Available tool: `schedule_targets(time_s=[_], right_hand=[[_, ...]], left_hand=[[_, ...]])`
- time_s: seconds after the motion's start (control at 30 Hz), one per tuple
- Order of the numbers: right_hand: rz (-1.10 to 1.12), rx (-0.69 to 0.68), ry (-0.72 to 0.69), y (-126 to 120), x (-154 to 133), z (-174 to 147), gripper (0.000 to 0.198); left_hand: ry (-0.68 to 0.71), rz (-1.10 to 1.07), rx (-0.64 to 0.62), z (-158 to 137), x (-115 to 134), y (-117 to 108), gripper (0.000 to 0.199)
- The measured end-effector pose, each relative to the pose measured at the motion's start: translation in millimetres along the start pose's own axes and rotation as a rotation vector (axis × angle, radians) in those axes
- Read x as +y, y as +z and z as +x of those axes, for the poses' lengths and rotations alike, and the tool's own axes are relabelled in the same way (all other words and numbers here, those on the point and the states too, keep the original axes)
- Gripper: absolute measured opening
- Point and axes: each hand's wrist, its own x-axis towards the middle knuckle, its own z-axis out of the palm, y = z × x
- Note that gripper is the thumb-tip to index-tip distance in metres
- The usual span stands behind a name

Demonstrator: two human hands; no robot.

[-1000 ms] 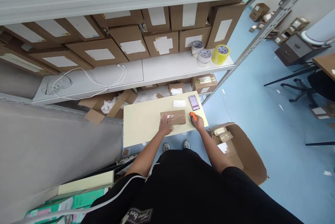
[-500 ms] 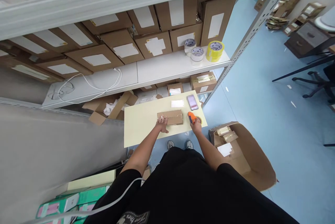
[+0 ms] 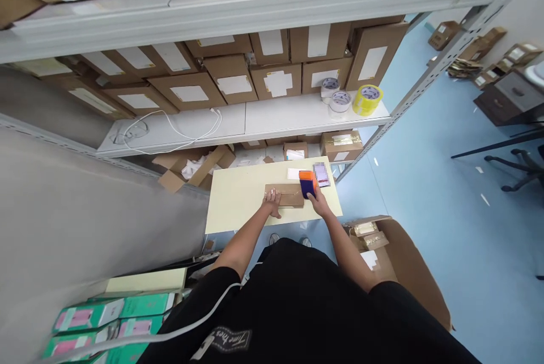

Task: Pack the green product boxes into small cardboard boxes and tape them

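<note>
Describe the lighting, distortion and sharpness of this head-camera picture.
Head view: even, soft light, with no harsh shadows on the pale yellow table; wide-angle distortion bends the grey metal shelf; the flat brown cardboard box and the orange-and-blue tape dispenser appear small, and the phone screen is pixelated.

A flat, oblong brown cardboard parcel [image 3: 285, 195] is laid lengthwise on the pale yellow table, its top crossed by a strip of glossy tape. Its left end is covered by the fingers [image 3: 272, 200] of the left hand; its right end lies just beside the right hand's fingers [image 3: 313, 196]. An orange and dark blue tape dispenser [image 3: 307, 183] is held upright in those fingers, at the parcel's right end.
</note>
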Motion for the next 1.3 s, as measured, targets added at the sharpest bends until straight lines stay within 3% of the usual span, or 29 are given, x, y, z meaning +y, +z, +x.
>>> schedule_targets(time_s=[0.17, 0.37, 0.47, 0.6, 0.73, 0.83, 0.93, 1.3], right_hand=[[0.054, -0.135, -0.033, 25.7, -33.5, 2.7, 0.042], [0.030, -0.227, -0.102, 22.9, -29.5, 13.0, 0.044], [0.048, -0.252, -0.120, 17.1, -25.1, 15.3, 0.045], [0.084, -0.270, -0.114, 17.2, -19.1, 16.0, 0.042], [0.057, -0.299, -0.148, 18.9, -15.5, 17.9, 0.041], [0.045, -0.338, -0.181, 17.8, -16.2, 20.0, 0.042], [0.035, -0.366, -0.197, 16.4, -17.3, 20.3, 0.043], [-0.073, -0.370, -0.239, 13.2, -21.1, 15.7, 0.046]], left_hand=[[0.008, -0.029, 0.017, -1.1, 0.8, 0.9, 0.148], [0.076, -0.108, 0.037, -6.2, -7.1, -4.2, 0.140], [0.124, -0.405, 0.147, -13.5, -16.8, -9.0, 0.119], [0.149, -0.811, 0.408, -25.5, -24.9, -18.9, 0.071], [0.218, -1.088, 0.528, -31.6, -16.5, -32.3, 0.065], [0.275, -1.315, 0.499, -33.0, -5.8, -38.8, 0.059], [0.237, -1.418, 0.494, -34.0, 0.0, -39.4, 0.052], [0.225, -1.481, 0.518, -34.8, -1.6, -31.4, 0.046]])
